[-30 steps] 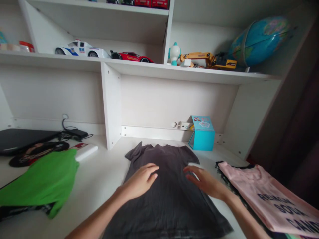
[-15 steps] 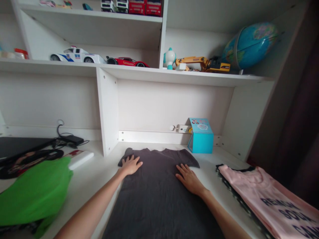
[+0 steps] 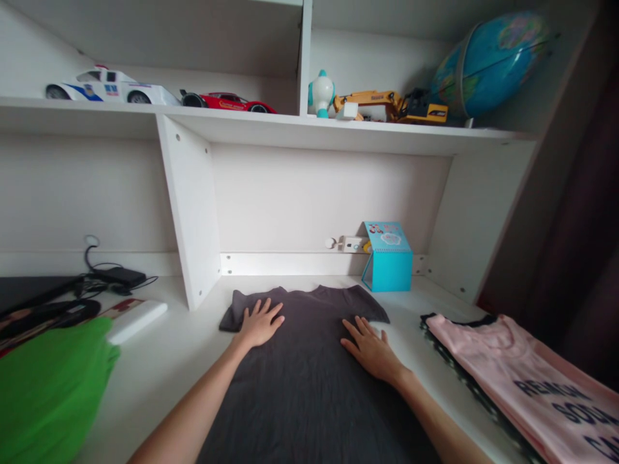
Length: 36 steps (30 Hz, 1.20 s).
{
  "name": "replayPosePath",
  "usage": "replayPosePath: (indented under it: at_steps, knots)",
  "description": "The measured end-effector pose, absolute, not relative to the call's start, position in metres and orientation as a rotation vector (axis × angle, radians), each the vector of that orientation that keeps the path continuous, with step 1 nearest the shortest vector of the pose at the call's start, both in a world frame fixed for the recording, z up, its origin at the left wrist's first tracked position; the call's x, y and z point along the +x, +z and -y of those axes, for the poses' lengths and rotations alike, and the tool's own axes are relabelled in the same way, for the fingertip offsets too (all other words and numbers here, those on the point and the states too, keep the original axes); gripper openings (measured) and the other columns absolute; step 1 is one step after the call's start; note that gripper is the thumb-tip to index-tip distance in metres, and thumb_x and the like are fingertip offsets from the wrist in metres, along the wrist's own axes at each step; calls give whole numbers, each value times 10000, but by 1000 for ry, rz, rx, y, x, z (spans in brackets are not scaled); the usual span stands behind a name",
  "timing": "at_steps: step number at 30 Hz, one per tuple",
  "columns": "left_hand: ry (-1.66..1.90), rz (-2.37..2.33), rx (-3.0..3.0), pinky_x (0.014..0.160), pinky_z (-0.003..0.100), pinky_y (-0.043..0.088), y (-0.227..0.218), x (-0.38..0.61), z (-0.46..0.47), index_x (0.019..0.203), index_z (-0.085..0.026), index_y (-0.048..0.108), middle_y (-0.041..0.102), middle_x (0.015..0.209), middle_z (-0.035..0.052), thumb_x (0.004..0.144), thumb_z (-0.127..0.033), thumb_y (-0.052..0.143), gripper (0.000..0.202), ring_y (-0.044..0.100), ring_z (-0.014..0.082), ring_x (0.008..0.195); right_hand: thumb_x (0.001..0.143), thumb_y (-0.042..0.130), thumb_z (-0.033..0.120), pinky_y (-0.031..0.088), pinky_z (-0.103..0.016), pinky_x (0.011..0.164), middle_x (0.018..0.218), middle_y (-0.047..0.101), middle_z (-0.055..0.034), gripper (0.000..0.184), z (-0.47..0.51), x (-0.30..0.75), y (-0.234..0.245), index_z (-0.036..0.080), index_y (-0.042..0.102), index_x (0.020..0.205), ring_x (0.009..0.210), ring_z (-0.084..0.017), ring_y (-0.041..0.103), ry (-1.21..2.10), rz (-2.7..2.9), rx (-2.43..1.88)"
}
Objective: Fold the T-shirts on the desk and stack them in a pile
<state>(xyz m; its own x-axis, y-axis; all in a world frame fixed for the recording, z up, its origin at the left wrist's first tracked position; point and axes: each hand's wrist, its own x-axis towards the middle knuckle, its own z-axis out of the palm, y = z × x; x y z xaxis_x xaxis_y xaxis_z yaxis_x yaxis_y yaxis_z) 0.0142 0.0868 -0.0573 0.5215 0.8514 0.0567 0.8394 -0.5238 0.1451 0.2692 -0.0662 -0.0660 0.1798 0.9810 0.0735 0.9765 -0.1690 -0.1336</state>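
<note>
A dark grey T-shirt (image 3: 309, 380) lies spread on the white desk, its neck and short sleeves toward the back. My left hand (image 3: 261, 322) rests on its left shoulder area with the fingers spread. Near the right sleeve, my right hand (image 3: 370, 348) lies flat on the cloth, fingers apart. Neither hand grips the fabric. The shirt's lower end runs out of view at the bottom.
Folded clothes with a pink shirt (image 3: 527, 361) on top lie at the right. A green garment (image 3: 53, 386) is at the left, beside a white bar-shaped object (image 3: 138, 321). Behind the T-shirt stands a blue desk calendar (image 3: 391, 267). A shelf (image 3: 232, 124) overhangs the desk, holding toys and a globe.
My left hand has shifted slightly right and toward me on the T-shirt. The right hand stays nearly in place. The view has tilted down and turned a little right.
</note>
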Motion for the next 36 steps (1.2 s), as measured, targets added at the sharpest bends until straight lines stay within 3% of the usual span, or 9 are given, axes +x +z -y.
replayPosePath:
  at_steps: [8,12,15,18,23,26,31,33,36]
  knots:
    - [212,-1633,2566,991,581,120,-64,8,-93,1358,-346,241,181,1450,59,761,-719,150,710,79,375,1306,841,338,545,211,-559,973,1405,277,-106,590,69,267,-61,230,316,1340,1295,-276,209,59,1852,-2298]
    - [243,-1621,2606,988,583,133,-68,8,-92,1355,-348,249,201,1445,57,764,-714,131,705,96,370,1306,852,364,475,371,-360,893,1179,558,-75,413,52,295,-50,252,532,1156,1098,-224,496,84,1724,-2262]
    - [266,-1631,2621,987,584,140,-69,8,-90,1354,-347,254,212,1442,55,767,-708,127,700,110,366,1305,885,295,355,410,-349,796,1080,588,-169,406,29,333,-45,134,540,1122,988,-247,562,38,1473,-2399]
    - [271,-1636,2619,986,587,142,-69,9,-89,1353,-345,258,211,1442,55,769,-706,127,699,112,367,1304,851,378,349,421,-350,738,1033,585,-234,396,8,365,-50,53,581,1020,966,-283,566,36,1317,-2492]
    - [264,-1631,2598,995,580,132,-68,8,-86,1356,-344,249,199,1446,53,768,-707,113,704,95,361,1308,769,513,344,419,-258,598,793,649,-103,245,-19,372,-61,130,627,804,747,-209,617,97,1355,-2424]
    - [255,-1629,2590,997,582,123,-67,8,-84,1358,-348,237,190,1449,48,771,-703,109,698,86,357,1310,736,540,278,409,-225,599,813,641,-61,216,-34,352,-57,146,596,896,739,-169,600,46,1446,-2301]
    - [244,-1613,2570,999,583,110,-64,7,-82,1362,-328,243,187,1449,59,774,-697,121,705,78,359,1311,742,527,255,412,-212,699,910,614,-1,410,-34,330,-33,236,460,1146,798,-140,577,-43,1595,-2102]
    - [244,-1599,2562,999,586,107,-64,7,-82,1363,-323,243,182,1450,63,772,-700,126,711,76,361,1311,790,431,221,405,-260,763,1018,579,-52,458,-26,335,-23,220,360,1243,886,-170,560,-116,1518,-2122]
    - [254,-1601,2563,999,587,99,-63,7,-81,1365,-319,241,182,1449,64,775,-696,128,709,74,361,1311,806,325,165,369,-416,829,1159,456,-237,499,-14,342,-16,60,279,1292,1056,-298,472,-221,1331,-2242]
